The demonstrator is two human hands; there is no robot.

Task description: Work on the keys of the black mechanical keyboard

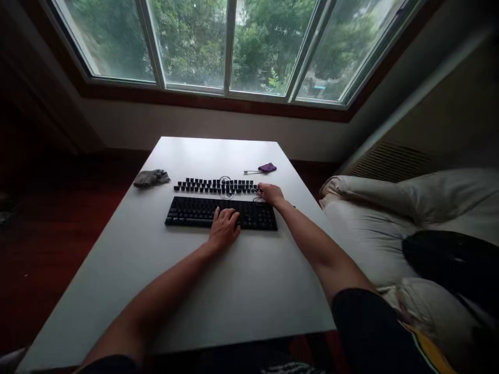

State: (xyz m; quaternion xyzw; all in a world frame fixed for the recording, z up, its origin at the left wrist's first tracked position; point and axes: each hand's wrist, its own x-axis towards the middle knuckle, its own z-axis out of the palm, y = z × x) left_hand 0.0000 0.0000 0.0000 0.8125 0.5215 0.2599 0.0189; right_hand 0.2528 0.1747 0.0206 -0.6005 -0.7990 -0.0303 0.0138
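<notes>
A: What lies farthest left on the white table (113, 259)?

B: A crumpled grey cloth (151, 177), past the far left corner of the keyboard (195, 209).

A: And next?

B: The black keyboard itself, flat and set crosswise. Just behind it, dark keycaps (211, 189) stand in two rows, with a thin cable (225, 178) looping around the middle of them.

A: Where is the left hand (224, 226)?

B: Over the keyboard's front edge, near its middle, fingers parted and resting on the keys, gripping nothing.

A: Farther right?

B: Well behind the keyboard's right half lie a thin stick (251, 172) and a purple cloth (267, 167), touching.

A: The right hand (271, 194)?

B: Behind the keyboard's right end, at the last keycaps. Its fingers are bent close together; whether they pinch one can't be told.

A: And beyond?

B: Well right of the keyboard, a pale sofa (362, 223) with something black (452, 259) on it.
</notes>
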